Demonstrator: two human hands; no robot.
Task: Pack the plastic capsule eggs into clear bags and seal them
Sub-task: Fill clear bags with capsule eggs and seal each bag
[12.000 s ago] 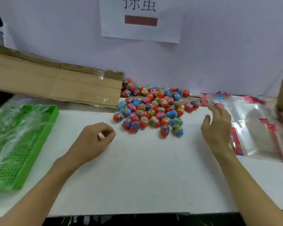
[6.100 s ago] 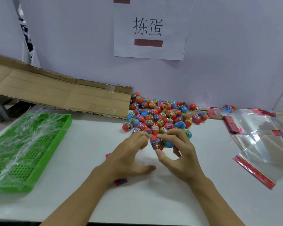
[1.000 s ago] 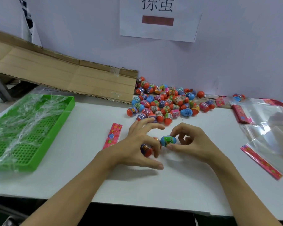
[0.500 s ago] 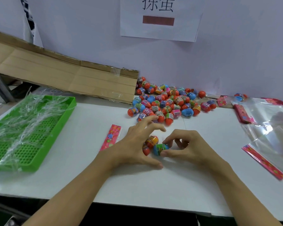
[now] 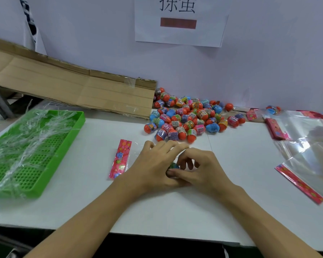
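Note:
A clear bag with a pink flowered header [image 5: 121, 158] lies flat on the white table, its body running under my left hand [image 5: 153, 164]. That hand covers the bag's mouth with fingers curled over several capsule eggs, mostly hidden. My right hand [image 5: 199, 170] pinches a blue-green capsule egg [image 5: 172, 167] between thumb and fingers, right against my left hand. A pile of red, blue and pink capsule eggs [image 5: 188, 118] lies behind both hands near the wall.
A green perforated tray [image 5: 78, 120] with crumpled clear film sits at the left. Flattened cardboard [image 5: 73, 90] leans at the back left. Loose clear bags with pink headers [image 5: 306, 146] lie at the right. A paper sign [image 5: 179, 19] hangs on the wall.
My hands have drawn closer together. The blue-green egg has moved left into the gap under my left hand, and the other eggs are now hidden beneath it.

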